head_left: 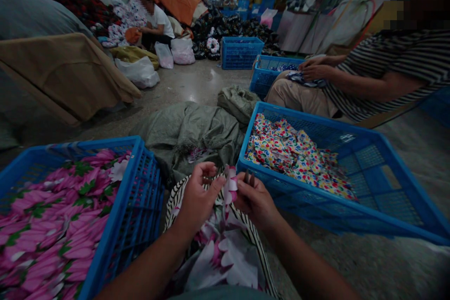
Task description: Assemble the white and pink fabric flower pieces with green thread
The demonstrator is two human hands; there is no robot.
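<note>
Beyond the fingers, a crumpled grey woven sack lies on the floor. A blue plastic crate stands left of the left hand, holding layered pink-and-green floral cloth. A second blue plastic crate stands just right of the right hand, holding multicoloured dotted cloth.

Directly below and between the fingers lies a white-and-pink floral cloth with a black-and-white striped edge. A pink-and-white fold of it rises between the hands.

Left hand: fingers spread moderately and curved, resting on the striped edge, thumb beside the fold. Right hand: fingers closed narrowly around a small dark pointed tool, its kind too small to tell, just beside the fold.
</note>
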